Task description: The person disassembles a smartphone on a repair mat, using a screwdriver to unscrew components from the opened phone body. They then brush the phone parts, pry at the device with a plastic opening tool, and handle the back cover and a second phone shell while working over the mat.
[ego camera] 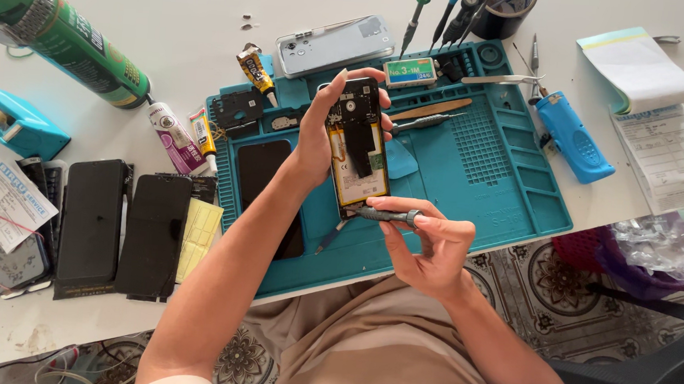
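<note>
A white table [168,35] carries a teal repair mat [512,172] that fills the middle of the view. Above the mat's centre the left hand [318,138] holds an opened phone [357,149], back cover off, fingers wrapped around both long edges. The phone's long axis runs from 12 to 6 o'clock, tilted slightly, with its camera end at 12 and its yellowish battery side facing up. At its 6 o'clock end the right hand [426,246] pinches a grey screwdriver [384,214] between thumb and fingers; the tool lies across, its tip pointing to 9 o'clock at the phone's lower edge.

At 9 o'clock of the mat, dark phone screens [123,229] lie side by side. A green spray can [64,32] lies at 10 o'clock. A silver back cover [334,45] rests at 12 o'clock, beside screwdrivers standing in the mat's slotted rim [450,19]. The mat's small compartments [531,177] at 3 o'clock look empty. A blue tool [574,136] lies just past them.
</note>
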A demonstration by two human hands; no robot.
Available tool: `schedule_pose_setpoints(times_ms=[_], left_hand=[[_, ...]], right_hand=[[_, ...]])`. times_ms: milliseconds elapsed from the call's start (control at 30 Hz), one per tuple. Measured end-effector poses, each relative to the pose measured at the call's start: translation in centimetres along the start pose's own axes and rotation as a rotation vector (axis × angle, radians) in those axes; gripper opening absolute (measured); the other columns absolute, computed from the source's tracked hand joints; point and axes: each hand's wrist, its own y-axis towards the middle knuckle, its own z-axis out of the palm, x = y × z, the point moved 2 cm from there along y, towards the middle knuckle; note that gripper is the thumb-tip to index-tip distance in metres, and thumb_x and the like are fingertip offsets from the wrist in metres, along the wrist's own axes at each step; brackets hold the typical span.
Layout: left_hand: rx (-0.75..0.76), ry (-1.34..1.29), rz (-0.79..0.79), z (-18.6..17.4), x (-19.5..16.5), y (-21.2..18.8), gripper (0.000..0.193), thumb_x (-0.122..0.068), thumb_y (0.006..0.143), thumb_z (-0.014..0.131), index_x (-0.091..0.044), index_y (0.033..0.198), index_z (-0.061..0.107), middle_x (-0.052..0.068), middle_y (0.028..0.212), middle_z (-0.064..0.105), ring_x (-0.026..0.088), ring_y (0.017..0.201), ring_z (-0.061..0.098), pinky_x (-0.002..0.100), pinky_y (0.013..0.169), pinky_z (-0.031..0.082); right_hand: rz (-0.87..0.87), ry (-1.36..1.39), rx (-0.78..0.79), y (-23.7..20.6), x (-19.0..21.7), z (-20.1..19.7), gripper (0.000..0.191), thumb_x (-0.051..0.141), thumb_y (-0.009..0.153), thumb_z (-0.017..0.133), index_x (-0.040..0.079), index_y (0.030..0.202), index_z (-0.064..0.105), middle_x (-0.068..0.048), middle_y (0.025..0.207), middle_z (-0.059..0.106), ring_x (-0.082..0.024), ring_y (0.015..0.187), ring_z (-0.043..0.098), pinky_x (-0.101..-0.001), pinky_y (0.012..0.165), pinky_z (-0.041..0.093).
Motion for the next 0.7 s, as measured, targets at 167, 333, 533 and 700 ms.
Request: schedule_pose_setpoints(times_ms=[167, 333, 533, 700], left_hand=[[-0.003, -0.005, 0.000, 0.09, 0.10, 0.00, 0.063, -0.055, 0.106, 0.045, -0.003, 0.139, 0.056, 0.010, 0.109, 0.066, 0.019, 0.095, 0.070, 0.038, 0.087, 0.062], [-0.010, 0.010, -0.003, 0.13, 0.01, 0.01, 0.063, -0.055, 0.106, 0.046, -0.003, 0.139, 0.056, 0.010, 0.108, 0.065, 0.019, 0.095, 0.070, 0.038, 0.087, 0.062], [-0.011, 0.002, -0.009, 0.16, -0.02, -0.06, 0.063, -0.055, 0.105, 0.046, -0.003, 0.139, 0.055, 0.010, 0.109, 0.065, 0.019, 0.095, 0.070, 0.038, 0.087, 0.061], [-0.008, 0.007, -0.008, 0.20, -0.04, -0.06, 0.063, -0.055, 0.105, 0.046, -0.003, 0.139, 0.055, 0.010, 0.109, 0.065, 0.019, 0.095, 0.070, 0.038, 0.087, 0.062]], right_hand=[[-0.006, -0.005, 0.000, 0.05, 0.07, 0.00, 0.054, -0.016, 0.098, 0.060, 0.013, 0.132, 0.030, -0.034, 0.127, 0.061, -0.036, 0.118, 0.071, -0.0373, 0.091, 0.067], [-0.007, -0.019, -0.003, 0.07, 0.07, -0.04, 0.054, -0.016, 0.097, 0.061, 0.013, 0.130, 0.030, -0.033, 0.126, 0.061, -0.035, 0.117, 0.072, -0.0356, 0.088, 0.067], [-0.013, -0.025, -0.006, -0.05, 0.02, 0.02, 0.054, -0.017, 0.097, 0.061, 0.012, 0.130, 0.029, -0.034, 0.125, 0.061, -0.036, 0.117, 0.071, -0.0362, 0.089, 0.067], [-0.010, -0.028, -0.033, 0.14, 0.33, -0.03, 0.053, -0.016, 0.098, 0.061, 0.012, 0.129, 0.028, -0.035, 0.125, 0.061, -0.035, 0.115, 0.072, -0.0363, 0.089, 0.067]])
